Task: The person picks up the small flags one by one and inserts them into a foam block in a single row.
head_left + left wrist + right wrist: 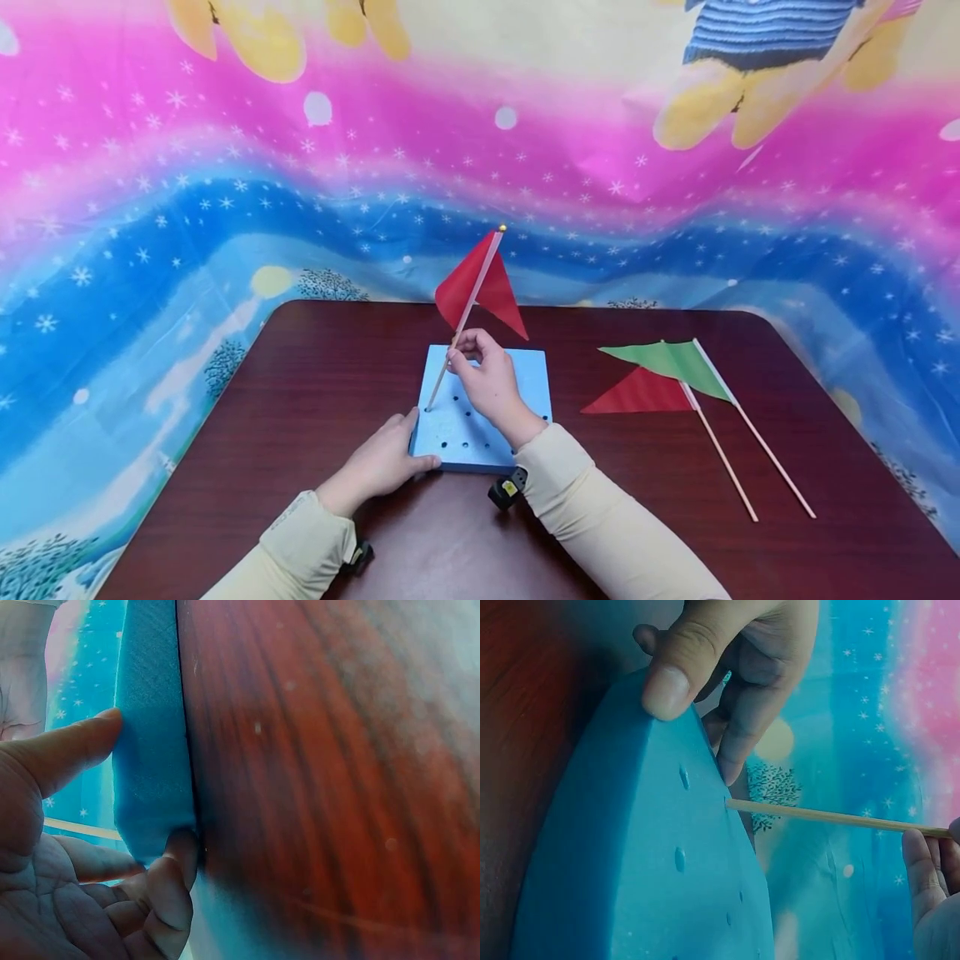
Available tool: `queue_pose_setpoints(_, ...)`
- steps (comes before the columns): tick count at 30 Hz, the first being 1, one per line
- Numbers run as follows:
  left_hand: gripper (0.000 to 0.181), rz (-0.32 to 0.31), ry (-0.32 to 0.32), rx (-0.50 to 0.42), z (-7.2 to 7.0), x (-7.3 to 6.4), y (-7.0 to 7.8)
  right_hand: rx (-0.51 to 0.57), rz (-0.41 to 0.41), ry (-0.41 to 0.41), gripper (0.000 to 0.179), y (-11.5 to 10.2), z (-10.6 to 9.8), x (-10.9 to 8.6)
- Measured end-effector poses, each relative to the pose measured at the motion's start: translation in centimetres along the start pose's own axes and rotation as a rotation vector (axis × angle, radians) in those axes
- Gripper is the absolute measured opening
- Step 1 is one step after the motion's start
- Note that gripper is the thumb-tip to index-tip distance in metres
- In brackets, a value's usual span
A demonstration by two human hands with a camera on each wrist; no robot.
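Note:
A blue block (527, 371) with several small holes lies on the table. My left hand (378, 460) grips its near left corner, the thumb on the front edge and the other fingers against the left side. My right hand (491, 383) pinches the wooden stick of a red flag (467, 285) over the block. The stick leans to the right, its gold tip up and its cloth falling to both sides. In the right wrist view the lower end of the stick (817, 816) meets a hole near the block's edge.
To the right on the dark wooden table (300, 367) lie a green flag (678, 362) and another red flag (645, 392), the green cloth overlapping the red. A patterned backdrop (420, 150) hangs behind the table. Each wrist bears a small black device.

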State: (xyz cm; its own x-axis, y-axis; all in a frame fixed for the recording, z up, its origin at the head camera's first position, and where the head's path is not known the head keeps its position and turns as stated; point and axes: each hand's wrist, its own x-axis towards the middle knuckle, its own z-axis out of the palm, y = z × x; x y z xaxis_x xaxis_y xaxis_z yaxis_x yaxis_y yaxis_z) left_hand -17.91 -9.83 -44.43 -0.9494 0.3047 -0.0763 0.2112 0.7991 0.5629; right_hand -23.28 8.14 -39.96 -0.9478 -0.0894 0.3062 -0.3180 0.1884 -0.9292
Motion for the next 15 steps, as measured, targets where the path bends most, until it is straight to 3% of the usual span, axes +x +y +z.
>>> queue_pose_setpoints(15,0.09,0.01,0.001,0.003,-0.11,0.04,-0.14,-0.199,-0.146,-0.065,0.013,-0.52,0.94,-0.47)
